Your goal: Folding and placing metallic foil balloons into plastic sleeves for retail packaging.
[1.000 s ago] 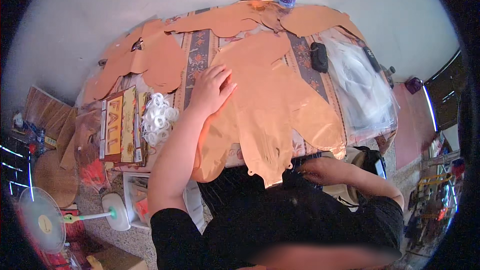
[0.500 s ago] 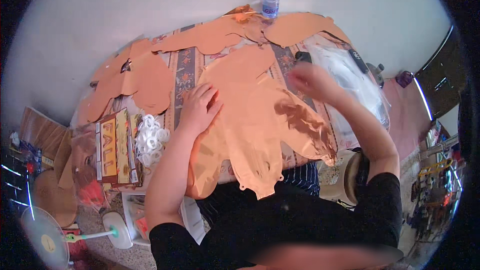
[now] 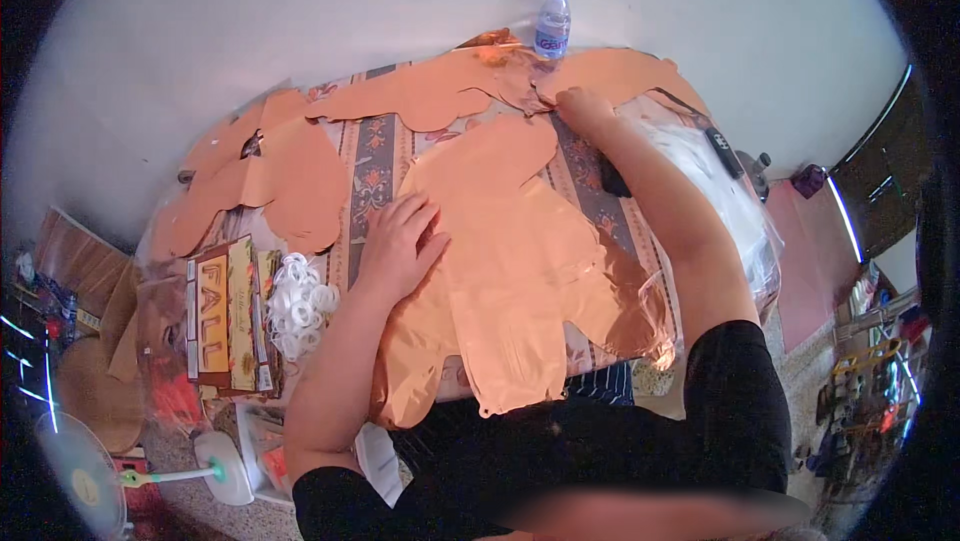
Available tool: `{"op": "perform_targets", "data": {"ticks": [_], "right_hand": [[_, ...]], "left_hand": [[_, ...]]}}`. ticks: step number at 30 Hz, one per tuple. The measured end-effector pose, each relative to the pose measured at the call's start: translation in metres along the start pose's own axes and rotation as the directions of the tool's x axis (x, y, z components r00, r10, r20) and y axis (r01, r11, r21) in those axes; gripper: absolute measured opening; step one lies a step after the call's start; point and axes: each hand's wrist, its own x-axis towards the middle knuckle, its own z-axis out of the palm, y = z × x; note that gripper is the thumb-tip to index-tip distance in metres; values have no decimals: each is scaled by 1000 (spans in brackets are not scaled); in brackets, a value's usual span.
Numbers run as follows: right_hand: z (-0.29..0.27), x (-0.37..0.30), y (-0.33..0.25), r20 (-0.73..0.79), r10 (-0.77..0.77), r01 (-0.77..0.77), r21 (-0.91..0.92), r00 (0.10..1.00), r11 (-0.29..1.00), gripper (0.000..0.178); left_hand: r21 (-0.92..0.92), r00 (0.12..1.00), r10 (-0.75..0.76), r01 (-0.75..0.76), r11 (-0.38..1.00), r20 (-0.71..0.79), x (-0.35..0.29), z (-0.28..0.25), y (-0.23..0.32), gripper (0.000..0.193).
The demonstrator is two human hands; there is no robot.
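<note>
A large flat orange foil balloon [image 3: 500, 241], lobed and uninflated, lies before me with its near end over the table edge. Its right lobe is creased and shiny. My left hand [image 3: 400, 246] rests on its left edge, fingers slightly bent and thumb apart. At the far side my right hand [image 3: 582, 109] reaches out with its fingers bent together at the edge of a second foil balloon [image 3: 430, 91]; its fingertips are small and partly hidden. More flat orange foil [image 3: 620, 76] spreads to the right of that hand, and another lobed foil balloon [image 3: 305, 176] lies at the left.
A water bottle [image 3: 553, 23] stands at the back by the wall. White ribbon rolls [image 3: 298, 306] and a printed package [image 3: 228, 316] lie at the left. Clear plastic [image 3: 690, 181] covers the right side. A fan [image 3: 85, 481] stands at the lower left.
My right hand has moved forward from above the table's right side to the far foil. My left hand has stayed on the near balloon. The view has tilted slightly.
</note>
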Motion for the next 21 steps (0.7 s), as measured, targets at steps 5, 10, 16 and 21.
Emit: {"op": "perform_targets", "data": {"ticks": [5, 10, 16, 21], "right_hand": [[5, 6, 26, -138, 102, -62, 265, 985, 962, 25], [24, 14, 57, -98, 268, -140, 655, 958, 743, 28], [23, 17, 65, 224, 314, -317, 903, 923, 290, 33], [13, 4, 36, -377, 58, 73, 325, 924, 943, 18]], "left_hand": [[22, 1000, -18, 17, 1000, 17, 3, -2, 5, 43], [-4, 999, 24, -25, 1000, -39, 5, 8, 2, 44], [4, 1000, -5, 5, 1000, -8, 5, 4, 4, 43], [8, 1000, -17, 17, 1000, -6, 3, 4, 2, 44]]}}
